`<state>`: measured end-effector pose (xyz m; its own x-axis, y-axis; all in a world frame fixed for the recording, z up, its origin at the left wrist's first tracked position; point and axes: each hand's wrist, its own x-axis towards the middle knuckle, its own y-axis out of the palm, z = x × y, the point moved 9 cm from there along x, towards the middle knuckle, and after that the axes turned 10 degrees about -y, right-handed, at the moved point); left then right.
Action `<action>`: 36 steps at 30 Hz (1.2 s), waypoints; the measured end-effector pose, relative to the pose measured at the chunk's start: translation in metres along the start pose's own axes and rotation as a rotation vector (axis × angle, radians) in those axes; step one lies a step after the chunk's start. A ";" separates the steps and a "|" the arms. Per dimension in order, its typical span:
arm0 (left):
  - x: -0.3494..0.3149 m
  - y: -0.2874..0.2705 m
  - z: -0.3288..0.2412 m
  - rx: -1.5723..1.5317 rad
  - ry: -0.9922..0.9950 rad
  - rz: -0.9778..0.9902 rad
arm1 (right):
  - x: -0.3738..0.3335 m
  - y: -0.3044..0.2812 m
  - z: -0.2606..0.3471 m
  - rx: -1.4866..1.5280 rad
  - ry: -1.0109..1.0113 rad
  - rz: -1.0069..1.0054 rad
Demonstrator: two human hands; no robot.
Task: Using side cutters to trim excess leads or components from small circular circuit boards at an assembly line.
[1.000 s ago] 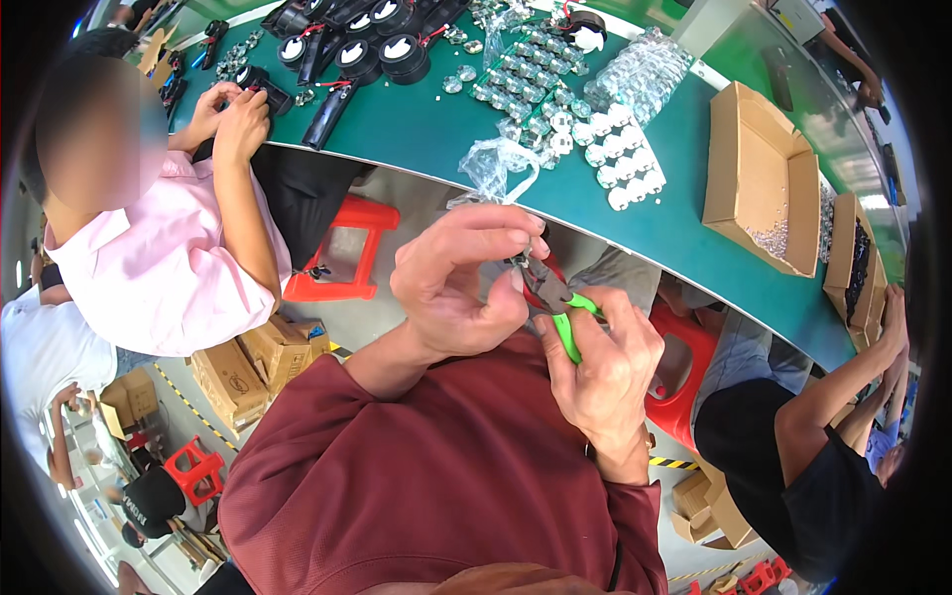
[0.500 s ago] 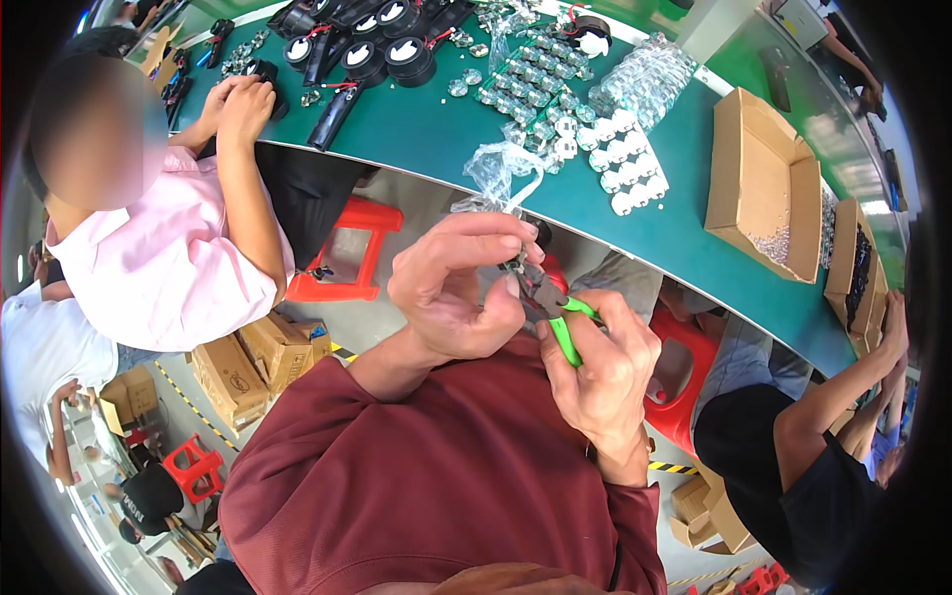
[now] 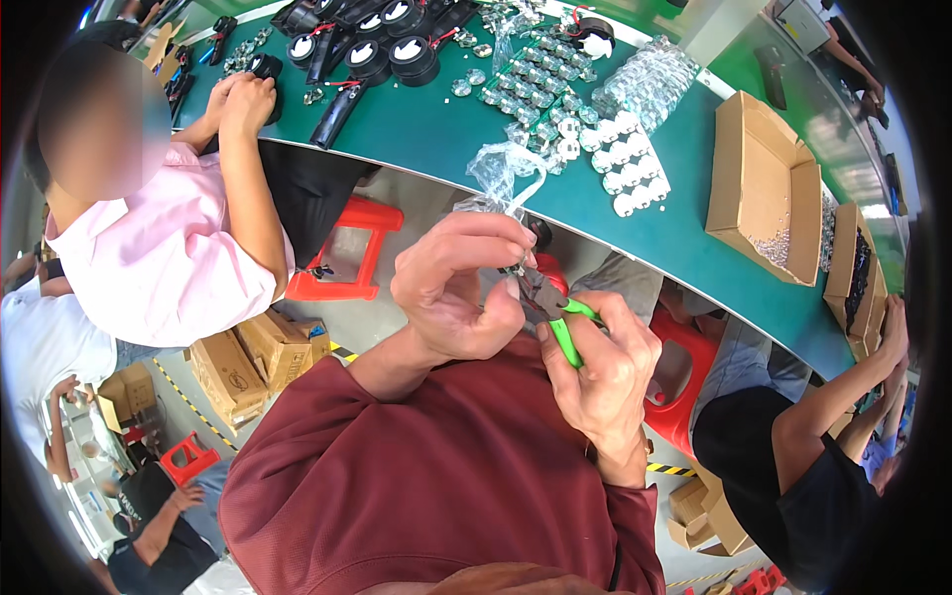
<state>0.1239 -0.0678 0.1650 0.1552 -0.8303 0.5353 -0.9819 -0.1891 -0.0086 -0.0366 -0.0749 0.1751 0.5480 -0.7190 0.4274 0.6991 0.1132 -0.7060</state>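
Note:
My right hand (image 3: 607,372) is wrapped round the green handles of a pair of cutting pliers (image 3: 543,297). The metal jaws point up and left, toward the fingertips of my left hand (image 3: 461,288). Thumb and fingers of that left hand pinch a small electronic part (image 3: 514,270), mostly hidden by the fingers, and the plier jaws meet it there. Whether the jaws are closed on it I cannot tell. Just beyond my left hand, a crumpled clear plastic bag (image 3: 506,174) hangs at the table's near edge.
The green table (image 3: 436,129) carries black round-headed housings (image 3: 412,59), rows of small circuit boards (image 3: 540,79), a white board panel (image 3: 630,169) and an open cardboard box (image 3: 739,188). A person in pink (image 3: 188,248) sits at left, another in black (image 3: 759,466) at right. Red stools (image 3: 342,253) stand nearby.
My hands and the pliers hold almost the same place; the view has shifted slightly. In the background at lower left, a person in black has changed position.

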 end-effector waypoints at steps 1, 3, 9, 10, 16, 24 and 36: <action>0.002 -0.003 0.001 -0.016 -0.020 -0.079 | 0.000 0.000 0.000 0.000 -0.001 0.001; 0.002 -0.009 0.002 -0.030 -0.041 -0.159 | 0.000 -0.001 0.000 -0.005 -0.007 -0.012; 0.004 -0.008 0.001 0.012 -0.045 -0.146 | 0.000 -0.002 -0.001 -0.007 -0.002 -0.006; 0.004 -0.008 0.001 0.020 -0.052 -0.142 | 0.000 -0.002 -0.002 -0.007 -0.001 -0.006; 0.003 -0.010 -0.002 0.060 -0.056 -0.129 | 0.000 -0.001 -0.002 0.017 -0.017 0.008; 0.003 -0.010 -0.002 0.053 -0.053 -0.124 | 0.000 0.000 -0.002 0.031 -0.017 0.003; 0.002 -0.010 -0.005 0.056 -0.037 -0.122 | 0.003 -0.003 0.001 0.055 0.000 -0.021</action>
<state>0.1334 -0.0648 0.1699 0.2775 -0.8179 0.5040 -0.9482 -0.3176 0.0067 -0.0365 -0.0768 0.1796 0.5329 -0.7217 0.4418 0.7349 0.1359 -0.6645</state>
